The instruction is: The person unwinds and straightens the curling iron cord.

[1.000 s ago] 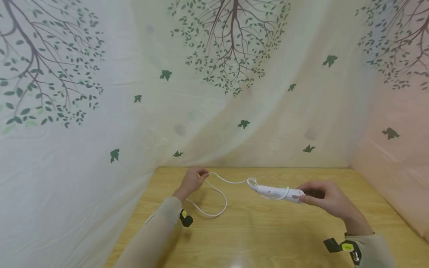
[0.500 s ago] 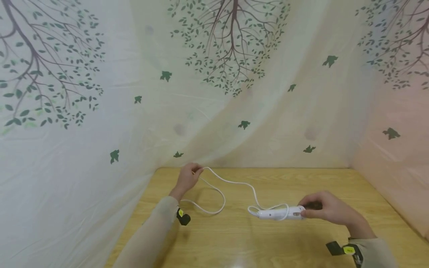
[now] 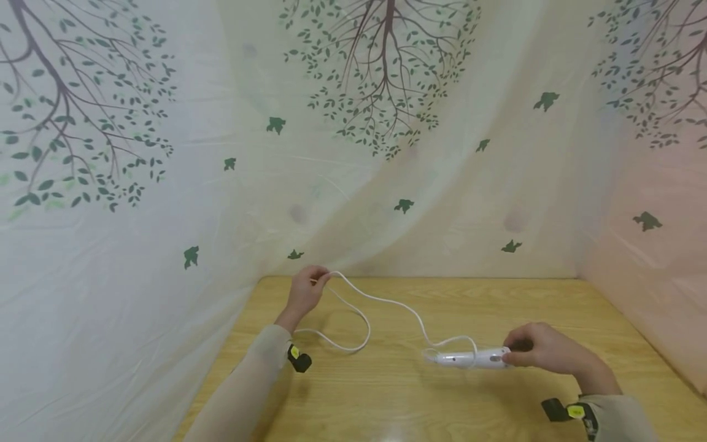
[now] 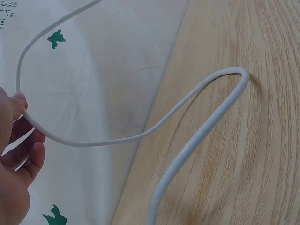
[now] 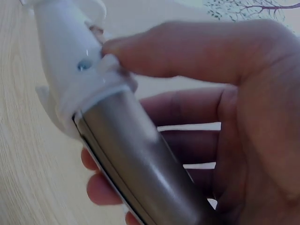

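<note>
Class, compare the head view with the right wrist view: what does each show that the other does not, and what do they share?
Only the head view shows the left hand pinching the thin white cord and the tree-printed curtain. Only the right wrist view shows the grey metal barrel of the white plastic handheld appliance. Both show the right hand gripping that appliance over the light wooden table.

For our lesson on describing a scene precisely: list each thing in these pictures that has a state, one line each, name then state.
White cord: slack, looped on the table, one turn over the tool.
White handheld tool: lying low at the wooden table, gripped at its metal end.
Left hand: raised, pinching the cord.
Right hand: gripping the tool.
</note>
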{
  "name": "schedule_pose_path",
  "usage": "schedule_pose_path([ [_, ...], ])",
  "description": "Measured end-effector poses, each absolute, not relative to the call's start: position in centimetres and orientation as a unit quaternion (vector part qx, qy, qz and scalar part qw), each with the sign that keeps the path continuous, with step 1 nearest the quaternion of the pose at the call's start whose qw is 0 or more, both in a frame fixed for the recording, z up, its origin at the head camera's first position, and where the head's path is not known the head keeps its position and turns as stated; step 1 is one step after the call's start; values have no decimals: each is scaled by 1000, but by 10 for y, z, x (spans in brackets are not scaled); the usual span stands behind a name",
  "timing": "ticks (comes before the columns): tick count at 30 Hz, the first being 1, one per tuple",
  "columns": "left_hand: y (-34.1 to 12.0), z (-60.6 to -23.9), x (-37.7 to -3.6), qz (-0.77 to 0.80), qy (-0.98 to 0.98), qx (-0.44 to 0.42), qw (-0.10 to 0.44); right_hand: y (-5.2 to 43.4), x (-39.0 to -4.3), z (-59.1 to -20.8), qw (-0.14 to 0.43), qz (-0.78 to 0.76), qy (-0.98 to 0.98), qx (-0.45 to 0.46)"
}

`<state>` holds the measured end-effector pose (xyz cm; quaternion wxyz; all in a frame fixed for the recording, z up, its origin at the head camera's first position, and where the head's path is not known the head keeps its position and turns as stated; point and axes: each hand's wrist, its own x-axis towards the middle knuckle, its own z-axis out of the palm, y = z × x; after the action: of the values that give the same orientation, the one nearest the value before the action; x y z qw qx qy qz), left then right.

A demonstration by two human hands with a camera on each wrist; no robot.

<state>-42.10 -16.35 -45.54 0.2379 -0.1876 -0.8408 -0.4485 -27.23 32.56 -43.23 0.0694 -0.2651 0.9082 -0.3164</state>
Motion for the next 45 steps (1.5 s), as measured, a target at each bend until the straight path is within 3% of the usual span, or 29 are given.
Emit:
schedule_pose_path([
  [11, -166, -461, -414, -447, -847, -194, 212, 338, -278, -437, 38, -253, 961, -105],
  [21, -168, -467, -410, -409, -847, -265, 212, 351, -283, -438, 2, -304, 953, 14],
  [45, -131, -493, -393, -174, -847, -429, 261, 374, -284, -446, -88, -342, 925, 142],
])
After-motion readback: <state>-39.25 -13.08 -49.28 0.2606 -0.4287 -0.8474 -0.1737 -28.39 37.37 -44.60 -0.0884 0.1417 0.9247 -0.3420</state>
